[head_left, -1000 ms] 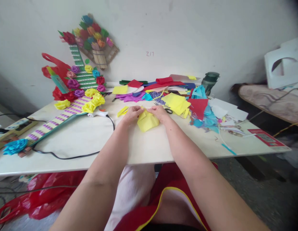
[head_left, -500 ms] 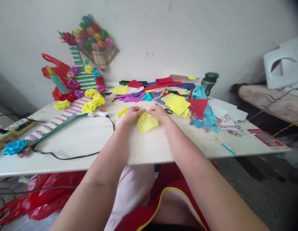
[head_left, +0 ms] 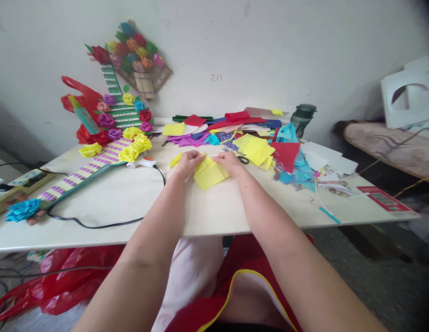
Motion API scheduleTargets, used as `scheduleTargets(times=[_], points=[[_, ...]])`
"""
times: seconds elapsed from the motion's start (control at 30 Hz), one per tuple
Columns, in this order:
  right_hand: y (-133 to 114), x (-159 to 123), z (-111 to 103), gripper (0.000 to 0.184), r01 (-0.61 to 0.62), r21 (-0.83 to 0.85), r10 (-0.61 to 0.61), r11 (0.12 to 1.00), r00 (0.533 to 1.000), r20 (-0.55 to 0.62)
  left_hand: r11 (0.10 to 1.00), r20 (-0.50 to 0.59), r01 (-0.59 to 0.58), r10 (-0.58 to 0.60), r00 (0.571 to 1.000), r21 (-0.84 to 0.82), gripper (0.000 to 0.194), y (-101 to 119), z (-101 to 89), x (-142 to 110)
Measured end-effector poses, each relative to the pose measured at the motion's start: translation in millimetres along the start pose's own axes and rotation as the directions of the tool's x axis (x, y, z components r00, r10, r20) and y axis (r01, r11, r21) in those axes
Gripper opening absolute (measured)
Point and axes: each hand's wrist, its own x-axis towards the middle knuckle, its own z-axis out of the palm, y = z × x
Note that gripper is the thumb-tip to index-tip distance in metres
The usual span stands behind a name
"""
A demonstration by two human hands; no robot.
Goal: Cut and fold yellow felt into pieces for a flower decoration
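Note:
A creased square of yellow crepe paper [head_left: 210, 175] is stretched between my two hands, just above the white table [head_left: 207, 216]. My left hand [head_left: 190, 162] pinches its upper left edge, and my right hand [head_left: 228, 162] pinches the upper right edge. Behind my left hand lies a small folded yellow piece [head_left: 175, 160]. Scissors [head_left: 242, 159] with black handles rest partly behind my right hand. A stack of yellow paper sheets [head_left: 254, 150] sits further right.
Left stand a glue gun [head_left: 141, 163] with a black cord and a flower-covered guitar-shaped craft [head_left: 97, 159]. Coloured paper [head_left: 190, 133] is piled along the wall. Right are blue scraps [head_left: 302, 170], a dark bottle [head_left: 303, 119] and white paper pieces [head_left: 332, 159].
The yellow paper has opened out flatter and wider between my hands, showing its creases. Both hands keep their pinch in nearly the same place.

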Motion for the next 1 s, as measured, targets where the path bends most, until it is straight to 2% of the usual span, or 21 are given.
scheduleTargets(times=[0.13,0.43,0.57,0.73,0.87,1.0], points=[[-0.3,0.5,1.1,0.029,-0.077,0.06,0.078,0.995,0.997,-0.005,1.0,0.002,0.012,-0.012,1.0,-0.009,0.033,1.7,-0.5,-1.1],[4.6,5.8,-2.6,0.029,-0.061,0.044,0.064,0.997,0.996,-0.066,1.0,-0.092,0.0,-0.002,0.996,-0.029,0.035,3.1,-0.8,-0.4],[10.9,10.3,-4.5,0.03,-0.012,0.015,0.013,1.0,0.997,-0.077,0.996,-0.027,0.029,-0.031,0.999,-0.083,0.041,7.8,-0.4,-4.1],[8.2,7.5,-4.5,0.028,-0.025,0.018,0.025,1.0,0.999,-0.027,0.989,0.055,0.086,-0.08,0.995,-0.123,0.038,11.0,-2.1,-7.9],[4.1,3.7,-2.4,0.024,-0.065,0.081,0.064,0.995,0.998,0.011,0.996,0.042,0.07,-0.067,0.997,-0.057,0.037,3.9,-2.4,-4.8],[3.7,3.9,-1.6,0.027,-0.075,0.217,0.082,0.973,0.996,-0.025,0.997,-0.016,0.025,-0.027,1.0,-0.078,0.035,-2.2,1.2,0.2]])
